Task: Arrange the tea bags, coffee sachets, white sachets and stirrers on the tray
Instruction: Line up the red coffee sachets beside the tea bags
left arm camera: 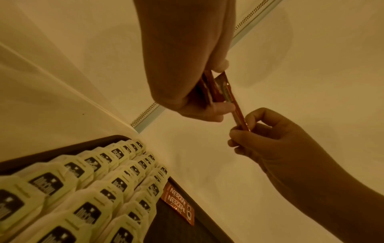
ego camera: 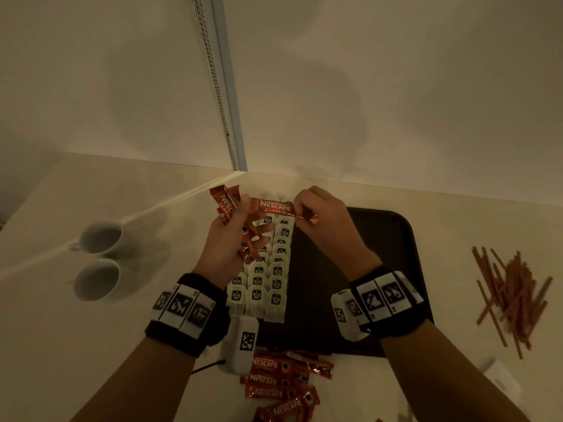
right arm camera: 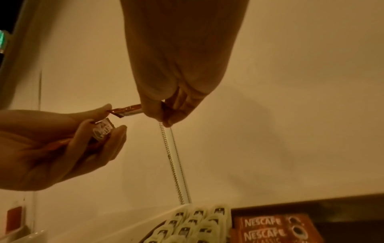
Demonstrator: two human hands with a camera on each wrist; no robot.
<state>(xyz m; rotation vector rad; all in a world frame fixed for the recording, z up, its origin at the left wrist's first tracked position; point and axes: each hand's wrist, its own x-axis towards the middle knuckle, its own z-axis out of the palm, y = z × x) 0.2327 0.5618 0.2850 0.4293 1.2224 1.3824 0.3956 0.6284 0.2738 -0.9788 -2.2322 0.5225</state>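
Above the tea bags, my left hand (ego camera: 240, 220) grips a bundle of red coffee sachets (ego camera: 227, 205). My right hand (ego camera: 300, 205) pinches the right end of a single coffee sachet (ego camera: 275, 207), which lies level between both hands; its left end is still at the left fingers. The left wrist view shows that sachet (left arm camera: 239, 113) slanting from the bundle (left arm camera: 209, 88) to the right hand (left arm camera: 243, 131). On the left part of the dark tray (ego camera: 365, 254), tea bags (ego camera: 268, 278) stand in three rows. Two coffee sachets (right arm camera: 270, 228) lie flat on the tray beside them.
Several loose coffee sachets (ego camera: 280, 382) lie on the table in front of the tray. A heap of brown stirrers (ego camera: 511, 296) is to the right, with white sachets (ego camera: 499, 380) nearer me. Two white cups (ego camera: 100, 239) stand to the left. Walls meet in a corner just behind.
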